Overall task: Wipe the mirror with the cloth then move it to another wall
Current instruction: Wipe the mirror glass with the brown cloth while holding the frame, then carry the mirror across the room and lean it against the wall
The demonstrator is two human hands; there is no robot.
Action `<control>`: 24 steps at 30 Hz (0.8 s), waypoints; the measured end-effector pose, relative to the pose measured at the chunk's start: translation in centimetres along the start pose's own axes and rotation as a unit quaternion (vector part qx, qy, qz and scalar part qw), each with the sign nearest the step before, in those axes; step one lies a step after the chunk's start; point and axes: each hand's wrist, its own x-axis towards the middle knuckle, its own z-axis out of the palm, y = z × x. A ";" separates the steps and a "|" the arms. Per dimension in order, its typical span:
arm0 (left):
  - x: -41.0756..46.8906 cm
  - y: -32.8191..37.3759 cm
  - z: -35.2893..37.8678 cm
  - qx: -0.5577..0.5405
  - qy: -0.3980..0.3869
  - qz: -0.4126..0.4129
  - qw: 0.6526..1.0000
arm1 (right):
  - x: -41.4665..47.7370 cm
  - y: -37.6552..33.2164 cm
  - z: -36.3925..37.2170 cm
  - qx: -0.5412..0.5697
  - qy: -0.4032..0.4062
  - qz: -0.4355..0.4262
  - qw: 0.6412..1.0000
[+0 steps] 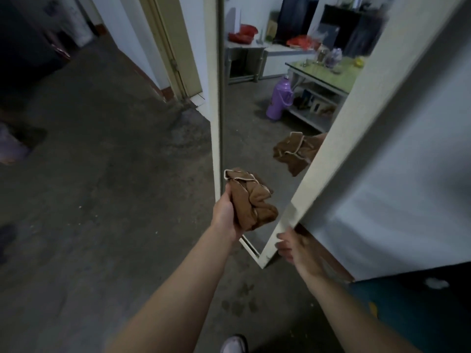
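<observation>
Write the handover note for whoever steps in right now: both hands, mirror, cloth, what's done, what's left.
Left hand: closed on the bunched brown cloth, held in front of the glass near the mirror's lower end.
Right hand: on the lower right edge of the white mirror frame; whether it is gripping is unclear.
Mirror: tall, white-framed, tilted, bottom corner close to the concrete floor, next to a white wall.
Done: cannot tell how much wiping has been done.
Left: finish any wiping, then carry the mirror to another wall.

grey concrete floor, mirror standing on it
</observation>
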 end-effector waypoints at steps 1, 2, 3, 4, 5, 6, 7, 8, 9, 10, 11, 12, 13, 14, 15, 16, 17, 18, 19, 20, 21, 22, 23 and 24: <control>-1.8 1.2 1.1 0.000 -0.006 -0.005 1.000 | -1.4 -2.4 0.4 0.000 -0.003 -0.005 1.000; -3.3 2.0 2.0 -0.001 -0.008 -0.009 1.000 | -2.6 -4.4 0.7 0.008 0.000 -0.011 1.000; -4.9 2.9 3.0 0.008 -0.004 -0.010 1.000 | -4.2 -6.7 0.9 0.029 -0.001 -0.023 0.999; -6.6 3.9 4.0 0.019 0.000 -0.016 1.000 | -5.5 -9.1 1.1 0.046 -0.006 -0.039 0.998; -8.6 4.8 4.9 0.031 -0.003 -0.022 0.999 | -7.1 -11.2 1.2 0.059 -0.014 -0.053 0.997; -10.1 5.2 5.4 0.040 -0.008 -0.025 0.999 | -8.3 -12.7 1.2 0.061 -0.024 -0.069 0.995; -11.6 5.8 6.2 0.049 -0.017 -0.027 0.998 | -9.5 -14.2 1.1 0.055 -0.034 -0.092 0.994; -12.8 6.1 6.6 0.052 -0.025 -0.027 0.998 | -10.4 -15.5 1.0 0.049 -0.033 -0.114 0.992; -14.0 6.3 7.0 0.056 -0.038 -0.019 0.997 | -11.2 -16.5 0.8 0.042 -0.031 -0.131 0.990; -15.3 6.5 7.3 0.061 -0.049 -0.001 0.997 | -12.0 -17.4 0.7 0.033 -0.036 -0.143 0.989; -15.9 6.6 7.4 0.067 -0.056 0.015 0.996 | -12.4 -17.9 0.6 0.031 -0.045 -0.156 0.986; -17.2 6.4 7.3 0.075 -0.055 0.039 0.995 | -13.4 -18.5 0.6 0.034 -0.068 -0.165 0.983; -17.9 6.4 7.3 0.090 -0.046 0.056 0.993 | -13.9 -18.8 0.6 0.049 -0.086 -0.166 0.981; -19.3 6.4 7.2 0.099 -0.028 0.079 0.992 | -14.9 -19.1 0.7 0.057 -0.109 -0.164 0.979; -20.5 6.3 6.8 0.103 -0.005 0.100 0.990 | -15.9 -19.3 0.9 0.053 -0.129 -0.166 0.976; -21.6 6.1 6.4 0.108 0.018 0.116 0.987 | -16.8 -19.4 1.1 0.043 -0.143 -0.167 0.974; -22.7 6.0 6.1 0.117 0.043 0.132 0.983 | -17.5 -19.4 1.3 0.033 -0.161 -0.172 0.971; -24.4 5.8 5.5 0.122 0.077 0.149 0.978 | -18.5 -19.4 1.7 0.018 -0.189 -0.174 0.966; -25.9 5.5 4.7 0.122 0.106 0.162 0.974 | -19.6 -19.3 2.3 0.000 -0.213 -0.174 0.961; -27.2 5.2 4.2 0.121 0.128 0.170 0.970 | -20.5 -19.2 2.7 -0.018 -0.230 -0.175 0.957; -28.9 4.9 3.3 0.111 0.151 0.183 0.965 | -21.5 -19.1 3.4 -0.040 -0.251 -0.178 0.951; -30.2 4.5 2.6 0.102 0.174 0.192 0.960 | -22.4 -18.9 4.1 -0.058 -0.265 -0.182 0.945; -31.5 4.3 1.9 0.092 0.195 0.203 0.955 | -23.2 -18.6 4.7 -0.073 -0.279 -0.186 0.939; -33.9 3.7 0.6 0.076 0.224 0.218 0.947 | -24.8 -18.0 5.9 -0.096 -0.300 -0.188 0.930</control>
